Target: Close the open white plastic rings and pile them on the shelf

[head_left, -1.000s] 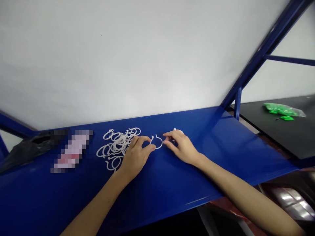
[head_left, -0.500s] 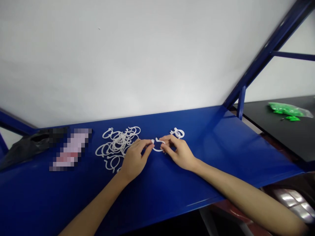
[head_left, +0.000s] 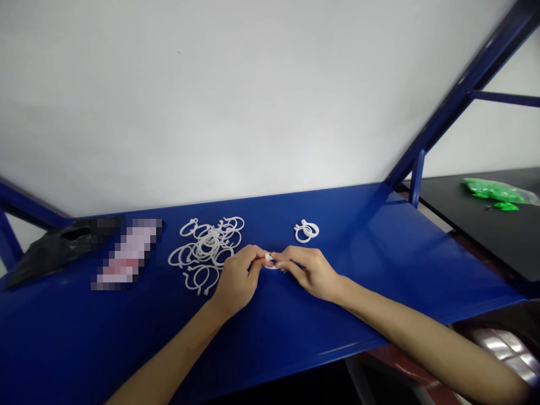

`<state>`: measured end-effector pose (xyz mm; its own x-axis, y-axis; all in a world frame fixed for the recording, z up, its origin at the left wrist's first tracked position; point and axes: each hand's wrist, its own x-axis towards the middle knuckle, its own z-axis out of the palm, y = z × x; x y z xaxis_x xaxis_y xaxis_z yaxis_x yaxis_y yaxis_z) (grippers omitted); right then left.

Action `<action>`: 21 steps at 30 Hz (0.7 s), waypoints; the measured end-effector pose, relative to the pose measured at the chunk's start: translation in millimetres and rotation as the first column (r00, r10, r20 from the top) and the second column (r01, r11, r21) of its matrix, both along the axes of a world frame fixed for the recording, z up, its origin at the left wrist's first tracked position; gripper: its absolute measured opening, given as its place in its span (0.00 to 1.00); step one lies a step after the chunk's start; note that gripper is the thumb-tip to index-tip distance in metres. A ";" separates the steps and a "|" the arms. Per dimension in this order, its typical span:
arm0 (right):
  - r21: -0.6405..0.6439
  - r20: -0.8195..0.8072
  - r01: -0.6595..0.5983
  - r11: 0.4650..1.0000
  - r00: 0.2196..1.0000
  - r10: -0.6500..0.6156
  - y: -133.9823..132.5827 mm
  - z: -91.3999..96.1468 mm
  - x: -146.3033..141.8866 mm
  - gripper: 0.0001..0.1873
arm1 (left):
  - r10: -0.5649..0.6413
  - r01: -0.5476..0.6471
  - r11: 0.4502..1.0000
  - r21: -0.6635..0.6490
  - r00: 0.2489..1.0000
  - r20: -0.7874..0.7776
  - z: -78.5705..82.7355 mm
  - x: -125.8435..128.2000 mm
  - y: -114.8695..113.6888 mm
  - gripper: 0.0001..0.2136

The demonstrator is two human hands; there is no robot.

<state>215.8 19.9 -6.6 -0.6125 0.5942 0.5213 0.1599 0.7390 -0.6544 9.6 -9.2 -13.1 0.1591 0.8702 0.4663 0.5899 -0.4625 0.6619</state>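
Observation:
My left hand and my right hand meet over the blue shelf, both pinching one white plastic ring between their fingertips. The ring is mostly hidden by my fingers, so I cannot tell whether its ends are joined. A loose pile of white open rings lies just left of my left hand. A small stack of closed white rings lies beyond my right hand, apart from it.
A dark bag and a blurred-out packet lie at the shelf's left. A blue upright and slanted brace stand at the right. A black surface with a green bag lies further right. A white wall is behind.
My hands have drawn together and nearer to me. The open ring, held apart a second ago, is now squeezed between both hands' fingertips. The small ring stack is uncovered.

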 end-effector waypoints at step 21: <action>-0.126 0.374 0.683 0.719 0.704 -0.603 91.0 -3.3 61.8 0.07 | 0.386 -0.342 0.919 0.194 0.693 -0.608 3.6 -66.1 36.2 0.12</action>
